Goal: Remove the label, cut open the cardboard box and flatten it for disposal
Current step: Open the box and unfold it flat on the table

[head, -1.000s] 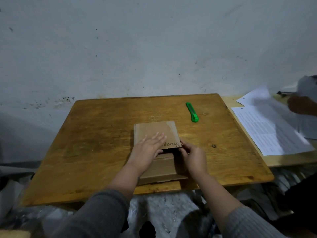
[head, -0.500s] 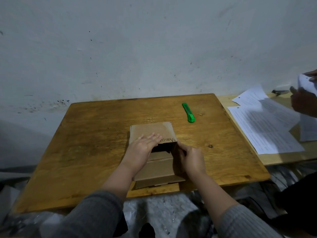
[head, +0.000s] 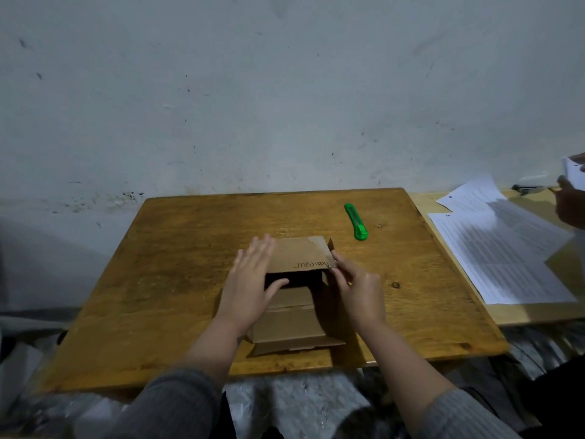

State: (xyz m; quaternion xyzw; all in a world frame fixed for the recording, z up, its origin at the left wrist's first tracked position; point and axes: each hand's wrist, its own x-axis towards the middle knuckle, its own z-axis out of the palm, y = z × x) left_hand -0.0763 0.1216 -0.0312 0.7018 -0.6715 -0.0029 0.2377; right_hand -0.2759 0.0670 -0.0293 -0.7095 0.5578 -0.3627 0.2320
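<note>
1. Since a second ago the far flap point(head: 299, 253) of the cardboard box point(head: 289, 326) is lifting up off the box, and a dark opening is now showing beneath it where it was lying nearly flat before
2. Left hand point(head: 250, 286) is moving outward to the left edge of the flap; earlier it was lying flat on top of it, fingers across the middle
3. Right hand point(head: 356, 291) is shifting up to the flap's right corner; earlier it was lower, against the box's right side
4. Green utility knife point(head: 356, 221) is staying where it was on the wooden table point(head: 177, 280), untouched, well beyond the box to the right
5. Left hand is spread open, palm against the box's left side, fingers pointing up past the flap edge, thumb reaching into the dark opening
6. Right hand is pinching the flap's near right corner with its fingertips point(head: 337, 259), rest of the fingers loosely curled
7. Box is sitting at the near middle of the table, between both hands, its near end reaching the table's front edge; handwriting is showing upside down on the flap
8. Printed papers point(head: 503, 248) are lying on a second table to the right; another person's hand point(head: 571, 201) is holding a sheet there
</note>
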